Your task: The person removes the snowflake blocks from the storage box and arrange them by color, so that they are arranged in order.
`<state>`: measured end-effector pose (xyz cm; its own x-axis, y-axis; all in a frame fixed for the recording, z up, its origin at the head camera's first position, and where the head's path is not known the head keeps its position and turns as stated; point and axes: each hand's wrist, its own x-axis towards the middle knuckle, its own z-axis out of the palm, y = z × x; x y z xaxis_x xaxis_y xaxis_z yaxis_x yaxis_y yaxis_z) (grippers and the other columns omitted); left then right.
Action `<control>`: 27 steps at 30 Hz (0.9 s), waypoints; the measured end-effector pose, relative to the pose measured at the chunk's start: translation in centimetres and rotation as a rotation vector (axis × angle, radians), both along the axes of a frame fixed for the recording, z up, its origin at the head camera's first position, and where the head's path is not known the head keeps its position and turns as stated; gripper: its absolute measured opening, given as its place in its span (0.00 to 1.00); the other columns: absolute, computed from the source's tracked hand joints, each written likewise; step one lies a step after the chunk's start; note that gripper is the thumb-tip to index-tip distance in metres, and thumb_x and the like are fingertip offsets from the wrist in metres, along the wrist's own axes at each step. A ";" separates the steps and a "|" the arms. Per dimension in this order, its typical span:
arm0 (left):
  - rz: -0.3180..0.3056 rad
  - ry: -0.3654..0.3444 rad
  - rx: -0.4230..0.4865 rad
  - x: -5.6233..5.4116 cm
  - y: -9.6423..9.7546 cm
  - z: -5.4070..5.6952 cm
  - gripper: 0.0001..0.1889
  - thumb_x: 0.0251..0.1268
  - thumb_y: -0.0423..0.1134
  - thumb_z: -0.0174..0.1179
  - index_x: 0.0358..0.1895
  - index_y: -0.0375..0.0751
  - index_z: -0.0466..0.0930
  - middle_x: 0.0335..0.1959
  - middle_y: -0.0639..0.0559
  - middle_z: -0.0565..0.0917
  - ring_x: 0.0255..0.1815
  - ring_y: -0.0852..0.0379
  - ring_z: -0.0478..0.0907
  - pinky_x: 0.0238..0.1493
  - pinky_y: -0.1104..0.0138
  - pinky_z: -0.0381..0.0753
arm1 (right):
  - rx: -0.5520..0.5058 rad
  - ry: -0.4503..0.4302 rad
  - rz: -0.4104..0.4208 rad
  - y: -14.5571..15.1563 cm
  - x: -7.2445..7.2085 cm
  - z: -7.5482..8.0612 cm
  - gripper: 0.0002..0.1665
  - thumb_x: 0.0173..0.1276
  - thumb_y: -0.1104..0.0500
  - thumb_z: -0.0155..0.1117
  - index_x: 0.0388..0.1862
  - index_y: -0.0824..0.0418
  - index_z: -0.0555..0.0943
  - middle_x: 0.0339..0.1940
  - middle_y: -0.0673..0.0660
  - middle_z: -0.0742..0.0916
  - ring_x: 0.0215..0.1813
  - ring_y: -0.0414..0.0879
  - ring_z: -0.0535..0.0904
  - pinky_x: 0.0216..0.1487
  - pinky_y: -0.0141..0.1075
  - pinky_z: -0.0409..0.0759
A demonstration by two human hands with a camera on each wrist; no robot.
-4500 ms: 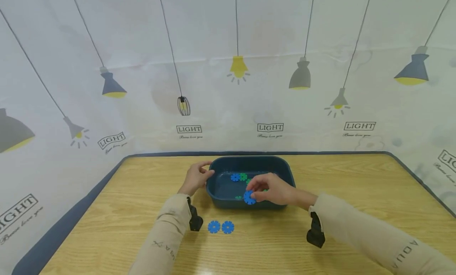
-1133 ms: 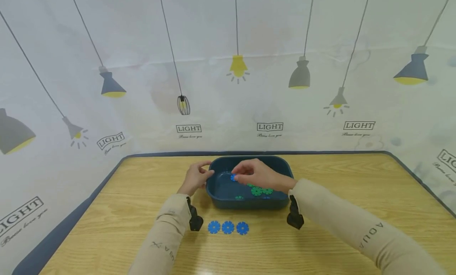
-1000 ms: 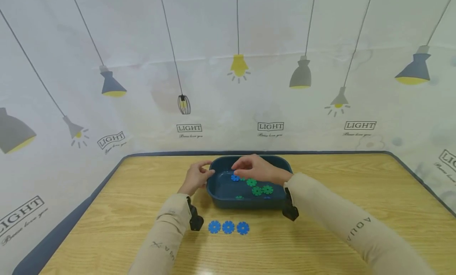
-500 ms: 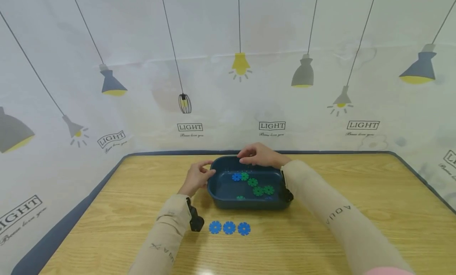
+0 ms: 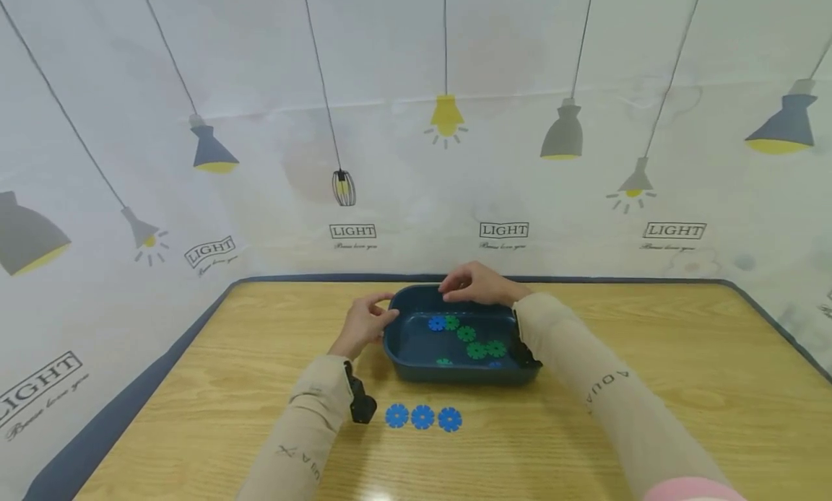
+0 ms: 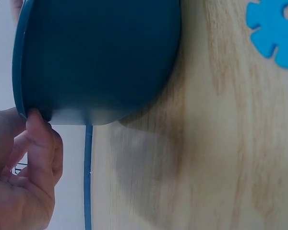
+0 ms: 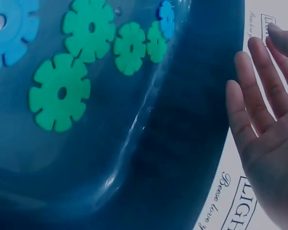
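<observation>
My left hand pinches the left rim of a dark blue-green plastic basin, thumb and fingers meeting at its edge in the left wrist view. Over the far rim hovers my right hand; the right wrist view shows its fingers spread and holding nothing. Inside the basin lie several green notched discs shaped like snowflakes. A blue notched disc overlaps a green one there, and another blue disc sits near the front wall. Three blue discs lie in a row on the table before the basin.
The wood-grain table ends at a dark blue edge just behind the basin. A pale wall sheet printed with lamps surrounds it. Black wrist cameras hang under both sleeves.
Earlier, my right hand held a blue disc over the basin; three now lie on the table instead of two. Since then it has risen from low inside the basin toward the far rim.
</observation>
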<state>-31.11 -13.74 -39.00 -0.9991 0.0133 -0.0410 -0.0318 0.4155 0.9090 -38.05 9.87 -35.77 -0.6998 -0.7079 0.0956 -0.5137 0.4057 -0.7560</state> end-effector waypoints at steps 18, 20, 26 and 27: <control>-0.006 0.003 -0.048 0.3 0.2 0.4 0.20 0.59 0.34 0.57 0.56 0.42 0.72 0.29 0.44 0.73 0.20 0.56 0.71 0.23 0.59 0.78 | 0.211 -0.091 0.064 -2.1 0.4 -2.5 0.19 0.57 0.65 0.62 0.48 0.70 0.76 0.46 0.61 0.81 0.47 0.48 0.76 0.47 0.36 0.74; -0.008 0.000 -0.051 0.3 0.1 0.5 0.20 0.59 0.34 0.57 0.56 0.42 0.72 0.29 0.44 0.73 0.20 0.56 0.71 0.24 0.58 0.78 | 0.242 -0.072 0.067 -2.3 0.4 -2.9 0.20 0.57 0.64 0.63 0.49 0.69 0.76 0.47 0.60 0.80 0.49 0.48 0.75 0.49 0.37 0.73; -0.009 -0.011 -0.060 0.3 0.1 0.6 0.20 0.59 0.34 0.57 0.56 0.42 0.71 0.29 0.43 0.74 0.18 0.56 0.71 0.23 0.57 0.78 | 0.318 -0.043 0.062 -2.8 0.2 -3.5 0.21 0.55 0.62 0.65 0.50 0.63 0.78 0.52 0.57 0.78 0.55 0.49 0.70 0.55 0.41 0.68; -0.009 -0.007 -0.063 0.2 0.0 0.6 0.20 0.59 0.34 0.57 0.56 0.42 0.71 0.29 0.43 0.74 0.18 0.56 0.71 0.23 0.57 0.78 | 0.320 -0.039 0.060 -2.9 0.2 -3.5 0.21 0.55 0.63 0.66 0.50 0.63 0.78 0.51 0.57 0.78 0.55 0.49 0.70 0.55 0.41 0.68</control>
